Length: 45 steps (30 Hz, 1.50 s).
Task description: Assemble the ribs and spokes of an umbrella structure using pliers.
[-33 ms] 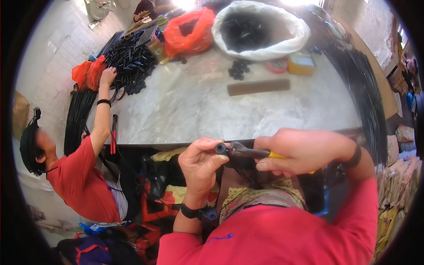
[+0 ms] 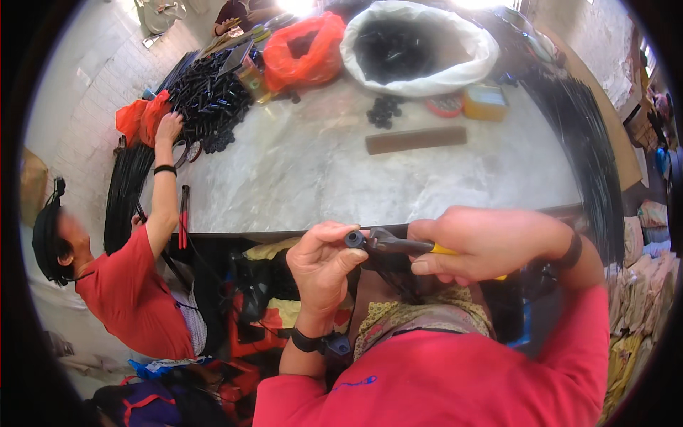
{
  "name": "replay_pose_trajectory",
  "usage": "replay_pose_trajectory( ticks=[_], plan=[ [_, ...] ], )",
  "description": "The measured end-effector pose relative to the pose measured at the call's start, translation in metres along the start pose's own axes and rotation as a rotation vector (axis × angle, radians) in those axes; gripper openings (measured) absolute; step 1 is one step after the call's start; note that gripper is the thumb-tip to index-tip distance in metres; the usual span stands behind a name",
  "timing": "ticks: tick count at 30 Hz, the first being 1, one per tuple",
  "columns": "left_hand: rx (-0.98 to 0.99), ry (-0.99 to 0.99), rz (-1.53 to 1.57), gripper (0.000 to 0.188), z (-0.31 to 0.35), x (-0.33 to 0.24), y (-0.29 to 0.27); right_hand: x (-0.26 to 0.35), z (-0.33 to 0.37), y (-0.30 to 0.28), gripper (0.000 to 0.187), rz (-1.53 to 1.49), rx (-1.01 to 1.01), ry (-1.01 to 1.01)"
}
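Just past the table's near edge, my left hand [image 2: 322, 265] pinches a small black tubular part [image 2: 355, 240] between thumb and fingers, its round hole facing up. My right hand [image 2: 473, 243] is wrapped round a pair of pliers [image 2: 402, 244] with yellow handles. The jaws of the pliers meet the part, beside my left fingertips. Whether they grip it tightly I cannot tell. Dark, thin strands hang below the jaws, partly hidden over my lap.
A co-worker's hand [image 2: 169, 128] reaches to a heap of black parts [image 2: 206, 96] and a red bag [image 2: 153, 117]. On the table [image 2: 299, 178] stand a white sack [image 2: 477, 67], a red bag of parts [image 2: 324, 64], a brown bar [image 2: 416, 140] and red-handled pliers [image 2: 183, 220]. Black rods [image 2: 583, 135] line the right edge.
The co-worker's hand at the heap has shifted slightly left and nearer. My two hands, the pliers and the part look the same.
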<state>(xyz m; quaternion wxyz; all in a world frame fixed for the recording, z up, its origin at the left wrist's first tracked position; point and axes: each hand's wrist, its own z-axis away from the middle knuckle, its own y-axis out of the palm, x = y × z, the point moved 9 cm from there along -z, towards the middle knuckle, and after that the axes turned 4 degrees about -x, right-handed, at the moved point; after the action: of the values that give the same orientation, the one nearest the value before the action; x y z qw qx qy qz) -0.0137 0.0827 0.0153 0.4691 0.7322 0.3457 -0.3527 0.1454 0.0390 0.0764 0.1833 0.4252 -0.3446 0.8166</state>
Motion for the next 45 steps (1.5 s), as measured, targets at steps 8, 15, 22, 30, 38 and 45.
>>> replay_pose_trajectory(
  ticks=[8,15,22,30,38,45],
  plan=[
    [-0.084,0.042,-0.023,0.028,0.000,-0.003,-0.013,-0.011,-0.015,0.003,0.034,-0.115,0.035,0.010],
    [-0.102,-0.016,-0.013,0.028,-0.001,0.008,-0.044,-0.044,-0.021,0.006,0.030,-0.159,-0.030,0.076],
    [-0.078,-0.012,-0.041,0.030,-0.001,0.007,-0.051,-0.070,-0.020,0.009,0.043,-0.103,-0.113,0.005],
    [-0.050,0.030,-0.122,0.035,0.000,0.000,-0.047,-0.085,-0.020,0.009,0.042,-0.159,-0.159,-0.010],
    [-0.076,0.042,-0.224,0.037,0.008,-0.007,-0.039,-0.118,-0.011,-0.011,0.037,-0.170,-0.373,0.139],
    [-0.148,0.100,-0.411,0.032,0.016,-0.019,-0.026,-0.181,0.022,-0.078,0.039,0.423,-0.957,0.233]
  ],
)
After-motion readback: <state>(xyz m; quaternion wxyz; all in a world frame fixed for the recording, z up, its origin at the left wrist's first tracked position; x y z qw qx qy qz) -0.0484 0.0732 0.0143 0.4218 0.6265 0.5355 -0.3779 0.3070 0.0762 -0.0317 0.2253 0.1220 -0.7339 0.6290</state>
